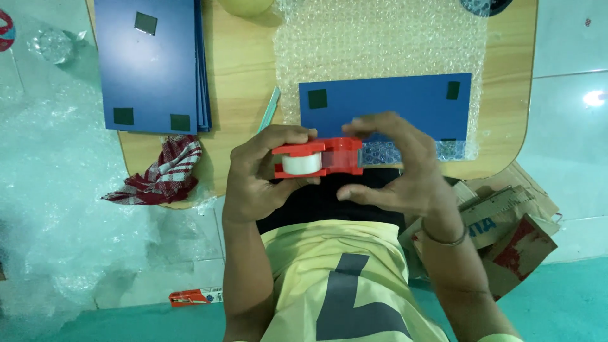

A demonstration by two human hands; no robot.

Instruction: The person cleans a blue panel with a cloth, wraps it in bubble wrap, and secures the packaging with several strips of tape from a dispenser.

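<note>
Both hands, left hand (253, 177) and right hand (399, 171), pinch the red tape dispenser (316, 158) at the bench's (240, 76) near edge; tape could stick to fingers.

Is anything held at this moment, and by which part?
Yes. The left hand grips the red tape dispenser at its roll end, thumb on top. The right hand fingers pinch its cutter end.
</note>
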